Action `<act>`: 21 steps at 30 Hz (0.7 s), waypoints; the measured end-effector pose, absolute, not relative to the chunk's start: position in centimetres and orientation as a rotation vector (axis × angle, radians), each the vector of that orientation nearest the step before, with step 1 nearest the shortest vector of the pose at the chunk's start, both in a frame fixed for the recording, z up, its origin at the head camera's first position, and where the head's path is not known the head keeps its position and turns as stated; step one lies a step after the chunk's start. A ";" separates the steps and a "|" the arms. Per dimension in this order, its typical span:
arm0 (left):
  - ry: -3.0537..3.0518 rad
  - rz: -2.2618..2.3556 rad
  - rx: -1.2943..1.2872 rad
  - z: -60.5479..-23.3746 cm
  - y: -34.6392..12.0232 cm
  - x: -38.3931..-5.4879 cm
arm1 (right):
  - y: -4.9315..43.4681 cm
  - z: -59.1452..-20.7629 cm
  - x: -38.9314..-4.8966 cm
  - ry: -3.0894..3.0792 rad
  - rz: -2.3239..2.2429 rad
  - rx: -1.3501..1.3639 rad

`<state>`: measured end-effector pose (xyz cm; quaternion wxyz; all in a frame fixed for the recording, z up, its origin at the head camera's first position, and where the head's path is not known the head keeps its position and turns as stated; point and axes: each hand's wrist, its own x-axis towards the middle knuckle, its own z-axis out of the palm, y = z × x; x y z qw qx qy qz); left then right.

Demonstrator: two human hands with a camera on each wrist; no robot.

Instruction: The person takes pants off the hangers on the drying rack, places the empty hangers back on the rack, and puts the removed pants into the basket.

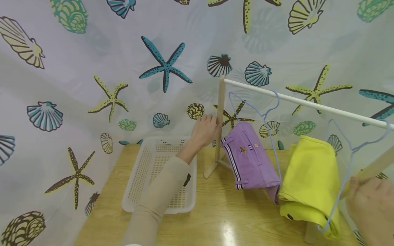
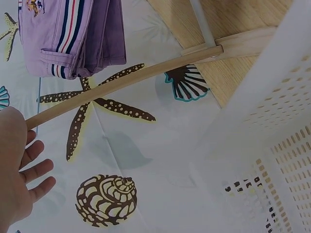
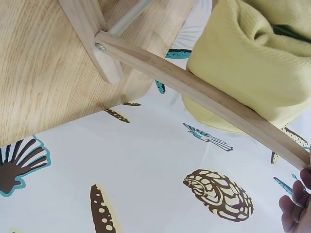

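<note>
In the head view, my left hand (image 1: 204, 130) holds the left wooden post (image 1: 220, 118) of a small clothes rack with a white rail (image 1: 307, 101). My right hand (image 1: 372, 205), blurred at the right edge, grips the right post (image 3: 214, 99); the right wrist view catches only its fingers beside that post. Between the posts, folded purple trousers (image 1: 250, 159) with a striped trim hang over a blue wire hanger (image 1: 275, 147). Nearer the right hand, a folded yellow garment (image 1: 311, 174) hangs on a second blue hanger (image 1: 347, 171).
A white perforated plastic basket (image 1: 129, 191) stands on the wooden table (image 1: 215, 218), left of the rack and partly behind my left forearm. A curtain (image 1: 77, 68) printed with starfish and shells surrounds the table. The rack's left foot (image 1: 210, 169) rests near the basket.
</note>
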<state>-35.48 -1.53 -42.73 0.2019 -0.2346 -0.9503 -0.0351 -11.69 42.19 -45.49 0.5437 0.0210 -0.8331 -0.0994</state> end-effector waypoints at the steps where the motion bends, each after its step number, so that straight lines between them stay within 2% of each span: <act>1: -2.643 -0.083 -0.652 -42.7 -1.6 -35.5 | 42.1 -45.6 -11.7 -1.970 -0.232 0.054; 21: -2.560 0.094 -0.595 -42.8 -1.1 -36.0 | 41.8 -45.7 -12.0 -1.964 -0.130 -0.001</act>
